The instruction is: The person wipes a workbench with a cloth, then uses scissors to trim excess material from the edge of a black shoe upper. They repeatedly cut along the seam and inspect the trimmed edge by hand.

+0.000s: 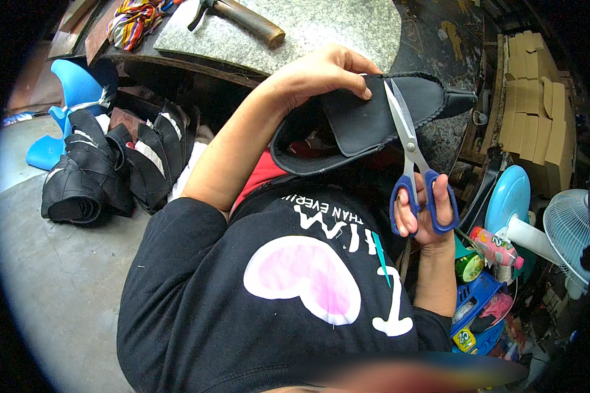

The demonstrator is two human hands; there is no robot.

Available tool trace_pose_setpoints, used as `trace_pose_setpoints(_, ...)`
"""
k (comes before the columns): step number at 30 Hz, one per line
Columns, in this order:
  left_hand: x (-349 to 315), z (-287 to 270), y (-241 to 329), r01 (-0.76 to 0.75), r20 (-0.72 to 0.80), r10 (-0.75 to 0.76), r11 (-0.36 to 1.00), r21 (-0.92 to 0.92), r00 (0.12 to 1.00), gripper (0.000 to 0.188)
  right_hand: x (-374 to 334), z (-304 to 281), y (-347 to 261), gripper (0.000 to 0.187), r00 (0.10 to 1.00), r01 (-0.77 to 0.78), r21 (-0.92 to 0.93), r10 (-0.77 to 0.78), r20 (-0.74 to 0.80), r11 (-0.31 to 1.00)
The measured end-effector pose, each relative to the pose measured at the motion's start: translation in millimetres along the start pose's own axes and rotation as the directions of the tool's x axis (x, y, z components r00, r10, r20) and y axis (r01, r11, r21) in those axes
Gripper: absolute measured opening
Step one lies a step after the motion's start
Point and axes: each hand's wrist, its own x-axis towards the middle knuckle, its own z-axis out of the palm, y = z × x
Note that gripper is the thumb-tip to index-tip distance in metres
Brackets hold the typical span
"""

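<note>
Shirt (196, 308) nearest, left hand (318, 72) pinches rightward-tapering black piece (360, 124), right hand (429, 232) grips scissors (410, 145) pointing away.

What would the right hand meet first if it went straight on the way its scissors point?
Probably the black piece held by the left hand: the scissors in the right hand overlap it in view, though depth is unclear.

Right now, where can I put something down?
Grey slab, right of the hammer, beyond the left hand's fingers; or the floor between the black bundles and black sleeve. The right side is crowded: fan, pink bottle, blue basket.
</note>
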Motion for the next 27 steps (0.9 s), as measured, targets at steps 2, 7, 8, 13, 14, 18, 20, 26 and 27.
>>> trace_pose_setpoints(2,0,0,0,0.007,-0.003,-0.007,1.000,-0.003,1.000,0.041,1,0,0,0.071,1.000,0.002,-0.003,-0.002,-0.010,1.000)
trace_pose_setpoints(7,0,0,0,0.015,0.005,-0.015,0.999,-0.029,1.000,0.042,2,0,0,0.070,1.000,0.024,0.069,-0.024,-0.014,0.997)
trace_pose_setpoints(8,0,0,0,0.019,0.012,-0.018,0.999,-0.032,1.000,0.042,2,-1,0,0.070,1.000,0.020,0.073,-0.019,-0.005,0.997)
trace_pose_setpoints(13,1,0,0,0.022,0.022,-0.022,1.000,-0.013,1.000,0.042,1,-4,-3,0.071,0.999,-0.022,0.095,0.019,0.028,0.995)
trace_pose_setpoints(14,1,0,1,0.019,0.011,-0.019,1.000,-0.014,1.000,0.042,3,-5,-4,0.071,0.999,-0.029,0.096,0.025,0.041,0.995)
trace_pose_setpoints(18,1,0,1,0.021,0.006,-0.022,0.999,0.037,1.000,0.042,9,-6,-3,0.070,1.000,-0.010,0.102,0.008,0.021,0.995)
trace_pose_setpoints(20,1,0,2,0.030,-0.003,-0.030,0.999,0.016,1.000,0.040,15,-4,1,0.069,0.999,0.027,0.107,-0.025,-0.021,0.994)
trace_pose_setpoints(26,2,2,0,0.031,-0.052,-0.032,0.999,-0.025,0.998,0.039,28,5,20,0.066,0.989,0.113,0.097,-0.102,-0.105,0.989)
trace_pose_setpoints(27,2,2,0,0.024,-0.055,-0.025,0.999,-0.021,0.998,0.038,30,6,22,0.065,0.989,0.117,0.087,-0.109,-0.097,0.989)
